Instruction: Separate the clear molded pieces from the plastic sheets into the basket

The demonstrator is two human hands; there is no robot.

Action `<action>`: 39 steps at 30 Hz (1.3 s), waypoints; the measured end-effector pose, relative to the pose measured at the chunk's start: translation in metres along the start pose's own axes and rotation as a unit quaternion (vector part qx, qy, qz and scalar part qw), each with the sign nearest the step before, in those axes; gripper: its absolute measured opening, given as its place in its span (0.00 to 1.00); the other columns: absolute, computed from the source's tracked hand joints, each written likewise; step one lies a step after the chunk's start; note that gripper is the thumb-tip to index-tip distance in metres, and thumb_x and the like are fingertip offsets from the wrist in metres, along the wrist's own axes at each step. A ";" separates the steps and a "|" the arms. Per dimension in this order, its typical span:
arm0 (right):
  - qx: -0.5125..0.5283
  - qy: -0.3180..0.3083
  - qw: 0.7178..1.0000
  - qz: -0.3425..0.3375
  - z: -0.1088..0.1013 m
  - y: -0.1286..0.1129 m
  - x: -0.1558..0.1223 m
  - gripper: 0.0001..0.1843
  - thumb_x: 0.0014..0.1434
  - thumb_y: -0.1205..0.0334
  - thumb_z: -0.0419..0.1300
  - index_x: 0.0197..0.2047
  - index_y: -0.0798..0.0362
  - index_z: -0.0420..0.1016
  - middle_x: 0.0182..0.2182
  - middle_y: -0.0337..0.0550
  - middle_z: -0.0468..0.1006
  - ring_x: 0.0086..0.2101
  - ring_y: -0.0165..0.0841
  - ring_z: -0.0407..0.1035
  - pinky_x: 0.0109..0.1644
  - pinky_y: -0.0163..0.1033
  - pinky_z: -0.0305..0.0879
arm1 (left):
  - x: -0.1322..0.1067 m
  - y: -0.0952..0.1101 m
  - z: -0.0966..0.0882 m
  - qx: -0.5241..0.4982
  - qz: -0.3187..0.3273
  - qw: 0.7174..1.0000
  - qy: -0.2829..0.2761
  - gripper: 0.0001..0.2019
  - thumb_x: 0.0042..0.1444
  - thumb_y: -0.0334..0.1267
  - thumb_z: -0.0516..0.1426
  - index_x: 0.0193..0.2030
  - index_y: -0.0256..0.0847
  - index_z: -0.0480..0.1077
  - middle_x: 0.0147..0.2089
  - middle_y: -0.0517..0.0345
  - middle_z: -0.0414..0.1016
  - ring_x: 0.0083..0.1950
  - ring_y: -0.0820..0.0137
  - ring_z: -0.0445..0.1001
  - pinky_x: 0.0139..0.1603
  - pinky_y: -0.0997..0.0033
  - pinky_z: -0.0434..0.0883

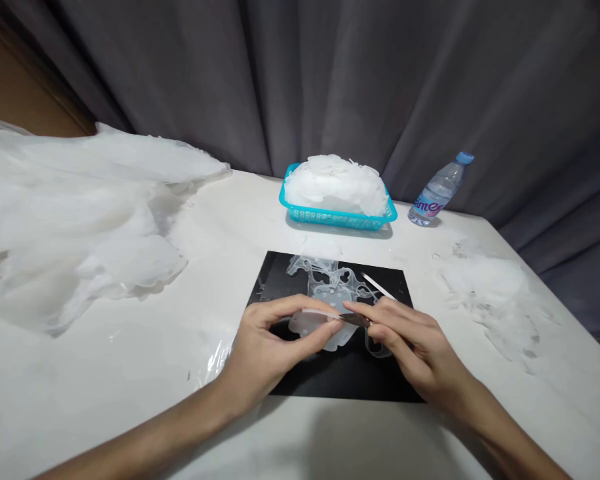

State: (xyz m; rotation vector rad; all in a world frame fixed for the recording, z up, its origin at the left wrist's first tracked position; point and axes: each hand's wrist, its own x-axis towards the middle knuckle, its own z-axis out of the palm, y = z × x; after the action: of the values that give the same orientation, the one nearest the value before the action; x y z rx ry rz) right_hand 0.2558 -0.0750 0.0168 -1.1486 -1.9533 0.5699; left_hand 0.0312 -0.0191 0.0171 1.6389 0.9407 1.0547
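Over a black mat, my left hand pinches a thin, translucent white plastic piece between thumb and fingers. My right hand grips a small knife with a dark pointed blade; its tip meets the edge of the piece near my left fingertips. The knife's handle is mostly hidden in my right fingers. Beneath my hands lies a clear molded sheet with curled cut-out strips and small holes. A thin white stick rests on the mat's right part, partly behind my right hand.
A turquoise basket heaped with white translucent pieces stands behind the mat. To its right is a water bottle. A big pile of white sheets covers the table's left side. Clear scraps lie at right. A grey curtain hangs behind.
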 end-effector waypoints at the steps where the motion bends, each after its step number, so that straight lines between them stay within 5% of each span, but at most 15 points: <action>1: 0.000 0.001 1.000 -0.001 0.001 0.000 0.000 0.19 0.74 0.65 0.55 0.64 0.51 0.76 0.36 0.42 0.80 0.36 0.31 0.73 0.42 0.36 0.70 | 0.000 0.000 0.000 -0.002 0.000 1.000 -0.002 0.04 0.55 0.33 0.70 0.36 0.47 0.85 0.34 0.63 0.87 0.32 0.73 0.82 0.34 0.83 0.76; 11: 0.003 0.037 0.999 -0.006 -0.006 -0.001 0.003 0.18 0.74 0.65 0.55 0.63 0.51 0.78 0.34 0.41 0.78 0.33 0.30 0.71 0.39 0.36 0.70 | -0.001 0.002 0.000 -0.004 -0.013 1.000 -0.004 0.01 0.55 0.35 0.70 0.34 0.46 0.85 0.33 0.62 0.86 0.31 0.73 0.82 0.33 0.83 0.75; 39: -0.003 -0.001 1.000 -0.009 -0.002 0.002 -0.001 0.20 0.75 0.63 0.54 0.66 0.50 0.75 0.35 0.42 0.78 0.34 0.32 0.71 0.40 0.38 0.70 | -0.004 0.004 0.000 0.010 -0.011 1.000 0.001 0.02 0.54 0.34 0.70 0.34 0.46 0.85 0.32 0.62 0.86 0.29 0.72 0.81 0.31 0.81 0.75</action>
State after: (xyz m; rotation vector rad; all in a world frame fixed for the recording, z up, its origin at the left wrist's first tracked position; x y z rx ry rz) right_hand 0.2591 -0.0745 0.0162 -1.1336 -1.9673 0.5555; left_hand 0.0300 -0.0233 0.0201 1.6397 0.9711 1.0366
